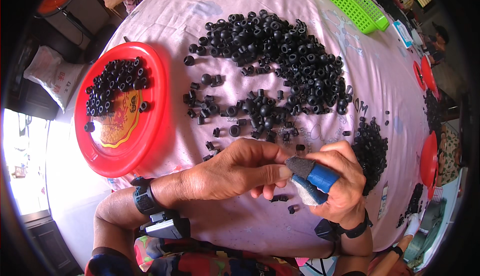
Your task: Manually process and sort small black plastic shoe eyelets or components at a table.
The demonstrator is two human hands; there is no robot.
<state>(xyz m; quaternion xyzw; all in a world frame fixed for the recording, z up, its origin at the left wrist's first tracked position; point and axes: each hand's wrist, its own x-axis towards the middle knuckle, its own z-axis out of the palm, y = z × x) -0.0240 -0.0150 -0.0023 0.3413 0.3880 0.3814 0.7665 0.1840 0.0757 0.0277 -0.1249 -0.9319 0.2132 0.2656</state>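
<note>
Head view: we see left hand pinched shut beside finger wraps on curled right hand; whether either grips anything, we cannot tell. Black parts heap beyond both hands; bulky wraps could dull feel, letting any held part slip.

Right fingers partly hidden under blue-and-grey covers

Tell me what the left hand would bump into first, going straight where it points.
The left hand would probably meet the grey finger covering on the right hand first; they may already touch, depth being unclear.
</note>
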